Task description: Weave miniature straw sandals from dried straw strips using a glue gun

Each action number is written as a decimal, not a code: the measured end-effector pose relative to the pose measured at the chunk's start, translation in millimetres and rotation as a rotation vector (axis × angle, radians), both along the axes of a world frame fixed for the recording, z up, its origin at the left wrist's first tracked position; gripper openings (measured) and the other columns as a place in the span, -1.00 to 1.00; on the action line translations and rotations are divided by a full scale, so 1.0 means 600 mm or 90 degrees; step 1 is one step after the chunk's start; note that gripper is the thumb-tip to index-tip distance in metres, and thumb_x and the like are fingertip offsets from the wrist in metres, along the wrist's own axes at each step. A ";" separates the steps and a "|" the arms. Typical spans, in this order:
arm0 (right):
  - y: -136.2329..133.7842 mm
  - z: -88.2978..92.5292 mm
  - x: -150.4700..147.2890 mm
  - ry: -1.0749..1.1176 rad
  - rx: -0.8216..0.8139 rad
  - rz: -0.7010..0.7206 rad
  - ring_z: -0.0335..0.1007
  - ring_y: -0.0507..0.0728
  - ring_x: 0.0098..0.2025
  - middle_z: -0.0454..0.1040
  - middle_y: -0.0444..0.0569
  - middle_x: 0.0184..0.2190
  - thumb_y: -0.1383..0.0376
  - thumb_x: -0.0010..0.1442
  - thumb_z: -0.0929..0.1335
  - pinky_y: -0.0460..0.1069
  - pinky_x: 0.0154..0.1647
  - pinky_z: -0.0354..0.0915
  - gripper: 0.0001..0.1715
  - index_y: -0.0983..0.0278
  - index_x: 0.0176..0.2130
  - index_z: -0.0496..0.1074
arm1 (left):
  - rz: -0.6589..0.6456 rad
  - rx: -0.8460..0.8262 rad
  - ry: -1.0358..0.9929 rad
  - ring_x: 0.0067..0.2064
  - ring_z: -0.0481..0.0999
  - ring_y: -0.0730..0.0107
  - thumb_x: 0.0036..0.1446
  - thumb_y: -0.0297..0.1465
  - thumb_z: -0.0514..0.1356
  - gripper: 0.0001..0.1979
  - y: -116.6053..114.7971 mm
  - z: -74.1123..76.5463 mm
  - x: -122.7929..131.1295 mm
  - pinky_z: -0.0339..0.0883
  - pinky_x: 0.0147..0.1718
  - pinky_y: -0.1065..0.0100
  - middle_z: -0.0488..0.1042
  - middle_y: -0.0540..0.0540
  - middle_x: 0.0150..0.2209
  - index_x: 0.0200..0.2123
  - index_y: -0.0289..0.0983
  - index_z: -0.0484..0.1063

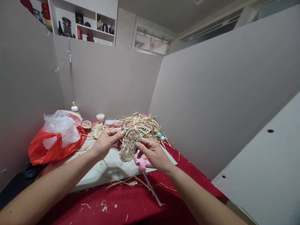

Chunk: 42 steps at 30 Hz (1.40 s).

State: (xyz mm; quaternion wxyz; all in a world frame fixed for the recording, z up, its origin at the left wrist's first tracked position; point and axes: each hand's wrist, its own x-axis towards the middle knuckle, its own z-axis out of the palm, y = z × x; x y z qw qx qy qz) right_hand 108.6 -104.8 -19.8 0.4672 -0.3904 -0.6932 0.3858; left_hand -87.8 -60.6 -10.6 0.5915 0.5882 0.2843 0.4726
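Between my hands, a small oval woven straw piece [129, 147], shaped like a shoe sole, is held up above the table. My left hand [108, 140] pinches its upper left edge between thumb and fingers. On the other side, my right hand [151, 151] grips the right edge, its thumb lying on the front face. A pink glue gun [141, 164] lies below and behind the right hand, partly hidden by it, with a clear glue stick [152, 189] reaching toward the table's front.
A pile of dry straw strips [142, 123] lies at the back right. Red and white plastic bags [58, 140] sit at left, near a paper cup [100, 118] and more woven pieces [97, 130]. A white board [98, 175] covers part of the red cloth [93, 206]. Grey panels [107, 78] surround the table.
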 end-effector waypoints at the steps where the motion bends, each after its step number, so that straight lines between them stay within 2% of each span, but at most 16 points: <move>1: -0.001 0.000 0.002 -0.005 -0.005 0.003 0.37 0.02 -0.51 0.36 -0.17 -0.55 -0.04 0.16 0.36 -0.08 -0.46 0.36 -0.55 0.27 -0.49 0.38 | -0.005 -0.003 0.004 -0.56 0.36 0.53 -0.04 -0.16 0.34 -0.70 0.000 0.000 0.000 0.31 -0.53 0.43 0.40 0.03 -0.57 -0.47 -0.32 0.53; 3: -0.002 -0.002 0.007 -0.015 -0.018 0.011 0.36 0.00 -0.54 0.36 -0.18 -0.57 -0.03 0.16 0.36 -0.09 -0.49 0.33 -0.54 0.28 -0.50 0.37 | 0.001 -0.003 0.009 -0.55 0.38 0.52 -0.04 -0.19 0.35 -0.72 -0.001 0.000 0.001 0.33 -0.52 0.42 0.41 0.02 -0.56 -0.49 -0.32 0.53; 8: 0.004 -0.012 0.014 -0.030 -0.068 0.044 0.32 -0.04 -0.60 0.39 -0.16 -0.57 0.00 0.20 0.34 -0.14 -0.59 0.25 -0.57 0.29 -0.47 0.37 | 0.069 0.010 0.013 -0.53 0.38 0.51 -0.05 -0.33 0.35 -0.81 -0.007 0.005 0.006 0.35 -0.49 0.43 0.47 0.03 -0.54 -0.31 -0.26 0.60; 10: 0.008 -0.017 0.015 -0.030 -0.091 0.060 0.31 -0.04 -0.61 0.39 -0.17 -0.58 0.01 0.19 0.34 -0.15 -0.62 0.24 -0.58 0.28 -0.45 0.37 | 0.083 0.012 0.016 -0.52 0.37 0.51 -0.06 -0.35 0.36 -0.83 -0.007 0.003 0.009 0.33 -0.49 0.43 0.50 0.00 -0.53 -0.35 -0.28 0.62; 13: 0.016 -0.025 0.019 -0.025 -0.119 0.075 0.29 -0.04 -0.65 0.37 -0.19 -0.59 -0.03 0.19 0.33 -0.16 -0.67 0.24 -0.57 0.27 -0.44 0.34 | 0.095 0.008 0.010 -0.50 0.37 0.52 -0.07 -0.35 0.37 -0.86 -0.001 -0.007 0.013 0.30 -0.48 0.46 0.52 -0.03 -0.52 -0.41 -0.29 0.63; 19: 0.028 -0.039 0.035 -0.032 -0.167 0.085 0.26 -0.05 -0.67 0.37 -0.18 -0.58 -0.05 0.18 0.32 -0.16 -0.72 0.18 -0.54 0.27 -0.46 0.31 | 0.121 -0.007 -0.003 -0.49 0.34 0.55 -0.05 -0.34 0.39 -0.83 0.013 -0.037 0.024 0.23 -0.51 0.50 0.51 0.01 -0.47 -0.33 -0.24 0.62; 23: 0.032 -0.049 0.042 -0.043 -0.192 0.101 0.19 -0.07 -0.70 0.40 -0.17 -0.59 -0.03 0.20 0.31 -0.16 -0.69 0.15 -0.56 0.27 -0.45 0.31 | 0.158 0.003 0.008 -0.54 0.29 0.57 -0.05 -0.34 0.39 -0.83 0.014 -0.051 0.034 0.19 -0.54 0.49 0.46 0.06 -0.53 -0.33 -0.24 0.60; 31: 0.036 -0.065 0.043 -0.036 -0.258 0.135 0.26 -0.04 -0.61 0.44 -0.15 -0.59 -0.03 0.17 0.33 -0.15 -0.55 0.23 -0.57 0.28 -0.43 0.37 | 0.178 -0.032 0.002 -0.54 0.28 0.57 -0.04 -0.32 0.39 -0.86 0.020 -0.085 0.047 0.19 -0.51 0.49 0.42 0.10 -0.57 -0.46 -0.26 0.53; 36: 0.038 -0.074 0.041 -0.025 -0.293 0.126 0.25 -0.05 -0.65 0.43 -0.17 -0.63 0.00 0.17 0.33 -0.15 -0.56 0.24 -0.61 0.28 -0.44 0.36 | 0.179 -0.046 -0.001 -0.53 0.27 0.59 0.02 -0.28 0.35 -0.79 0.021 -0.090 0.047 0.19 -0.48 0.52 0.39 0.11 -0.59 -0.53 -0.28 0.51; 39: 0.043 -0.076 0.036 -0.026 -0.298 0.108 0.21 -0.06 -0.68 0.41 -0.19 -0.66 0.06 0.17 0.32 -0.16 -0.61 0.20 -0.64 0.27 -0.47 0.35 | 0.187 -0.049 0.013 -0.48 0.34 0.56 -0.04 -0.32 0.39 -0.85 0.021 -0.091 0.047 0.24 -0.44 0.51 0.48 0.07 -0.53 -0.45 -0.27 0.55; 42: 0.049 -0.079 0.030 -0.027 -0.294 0.097 0.20 -0.07 -0.70 0.41 -0.19 -0.67 0.08 0.18 0.31 -0.17 -0.64 0.19 -0.65 0.27 -0.49 0.34 | 0.195 -0.064 0.021 -0.46 0.40 0.51 -0.11 -0.36 0.43 -0.82 0.022 -0.093 0.047 0.28 -0.43 0.48 0.54 0.04 -0.49 -0.38 -0.26 0.57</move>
